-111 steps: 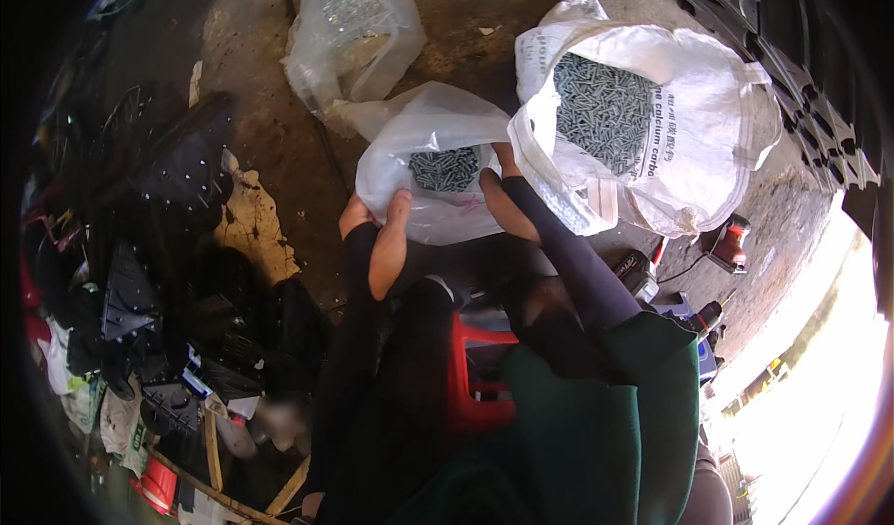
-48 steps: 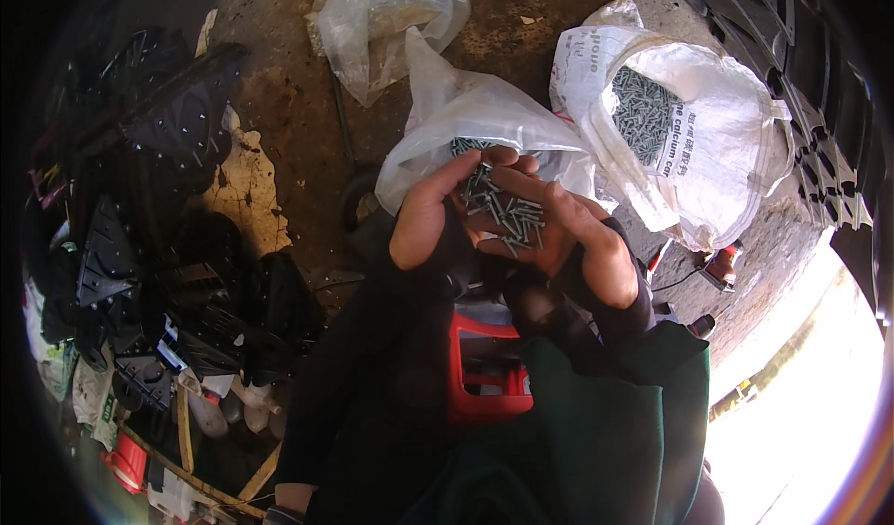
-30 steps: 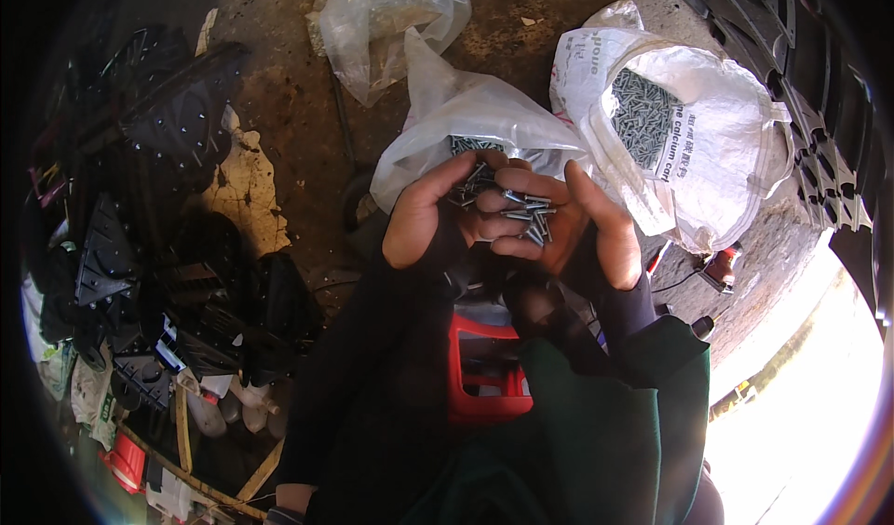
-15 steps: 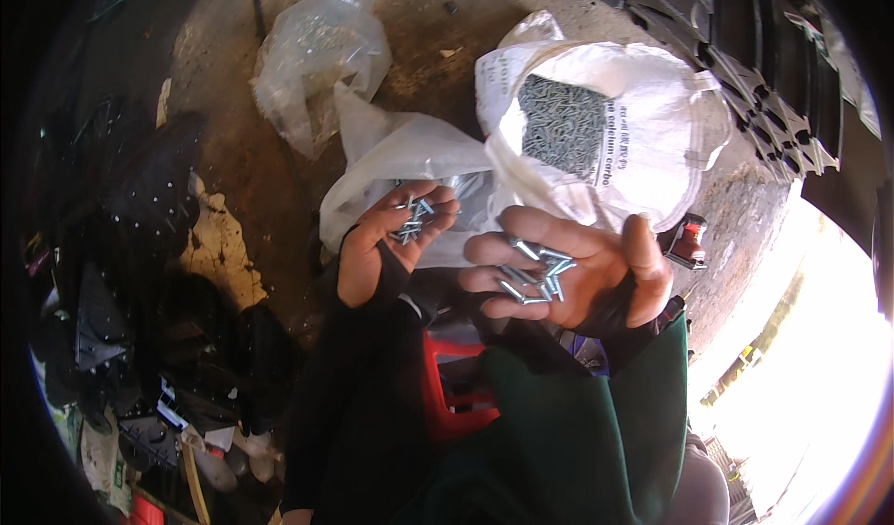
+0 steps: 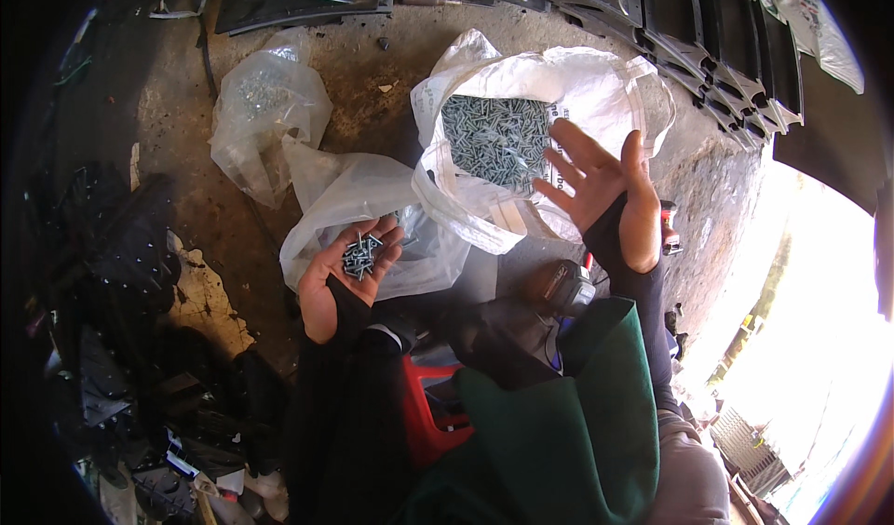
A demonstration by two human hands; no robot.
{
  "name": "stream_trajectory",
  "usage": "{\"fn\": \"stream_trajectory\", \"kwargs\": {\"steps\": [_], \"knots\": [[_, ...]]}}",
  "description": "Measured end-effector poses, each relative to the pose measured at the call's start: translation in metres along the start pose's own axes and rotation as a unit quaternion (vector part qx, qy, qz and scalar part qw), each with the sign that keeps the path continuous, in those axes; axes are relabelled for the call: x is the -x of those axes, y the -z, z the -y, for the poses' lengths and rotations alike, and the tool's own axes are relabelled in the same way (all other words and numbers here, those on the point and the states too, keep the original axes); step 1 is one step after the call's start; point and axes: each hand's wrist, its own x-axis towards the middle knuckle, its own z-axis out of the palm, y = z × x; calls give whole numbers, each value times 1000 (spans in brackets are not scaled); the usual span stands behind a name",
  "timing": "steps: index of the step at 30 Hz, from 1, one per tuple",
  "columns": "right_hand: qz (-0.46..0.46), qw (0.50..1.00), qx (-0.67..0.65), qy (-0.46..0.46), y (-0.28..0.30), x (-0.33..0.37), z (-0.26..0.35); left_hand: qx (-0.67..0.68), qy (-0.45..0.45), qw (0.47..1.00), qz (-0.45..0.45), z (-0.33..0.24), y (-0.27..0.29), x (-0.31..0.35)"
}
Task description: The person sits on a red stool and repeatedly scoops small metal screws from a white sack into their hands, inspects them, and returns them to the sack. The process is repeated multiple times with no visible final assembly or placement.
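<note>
A small heap of short silvery screws (image 5: 361, 257) lies in my cupped left hand (image 5: 321, 278), palm up with the fingers curled round it. Behind that hand spreads a clear plastic bag (image 5: 326, 185), its mouth gaping, with some metal bits showing inside. My right hand (image 5: 610, 195) is open and bare of screws, fingers spread at the right side of a white woven sack (image 5: 475, 213). A mass of similar screws (image 5: 489, 143) fills the sack's opening. Whether the right fingertips touch the sack, I cannot tell.
Another clear bag (image 5: 270, 106) sits at the far left. A power-tool battery (image 5: 570, 288) is below my right hand, near a red plastic stool (image 5: 428, 432). Dark parts (image 5: 102, 367) crowd the left side; metal panels (image 5: 670, 50) line the back right.
Screws that lay in my right palm are gone from it, and that hand has moved up to the sack with fingers spread. The heap in my left hand looks larger. The view has shifted.
</note>
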Motion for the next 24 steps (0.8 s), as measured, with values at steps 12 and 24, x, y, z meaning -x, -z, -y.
{"fn": "stream_trajectory", "kwargs": {"steps": [12, 24], "knots": [[347, 841, 374, 180, -58, 56, -45, 54, 22, 998, 7, -4, -7, 6], [216, 938, 254, -97, -82, 1, -122, 42, 39, 998, -34, -4, -21, 25]]}}
